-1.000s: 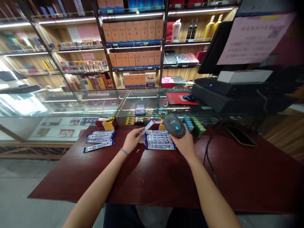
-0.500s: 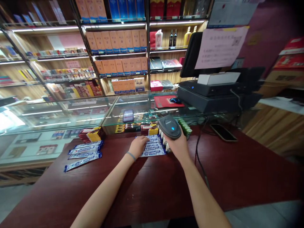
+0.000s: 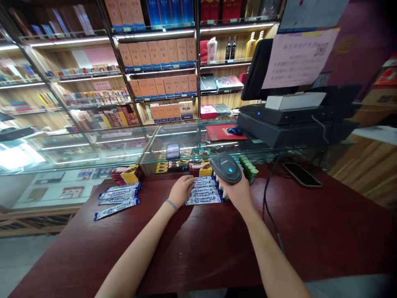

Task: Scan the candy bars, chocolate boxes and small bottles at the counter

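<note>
Several blue-and-white stick packets (image 3: 205, 193) lie side by side in a row on the dark red counter. My left hand (image 3: 182, 190) rests at the left end of this row, fingers stretched over the packet ends; its thumb is hidden. In my right hand (image 3: 239, 191) is a black barcode scanner (image 3: 227, 167) with a lit blue light, held above the right end of the row. Farther left, a few more stick packets (image 3: 119, 193) lie loosely fanned. Green-topped cylindrical items (image 3: 249, 166) stand behind the scanner, partly covered by it.
Stacked yellow-and-red packs (image 3: 127, 174) sit at the counter's back left. A black cable (image 3: 269, 211) runs down the counter, with a phone (image 3: 301, 174) to its right. Behind are a glass display case (image 3: 149, 142), a mouse (image 3: 235, 130) on a red mat, and a monitor (image 3: 258, 68).
The view has turned slightly left, so the scene sits farther right. My left hand has shifted slightly left along the packets. The scanner stays over the row's right end.
</note>
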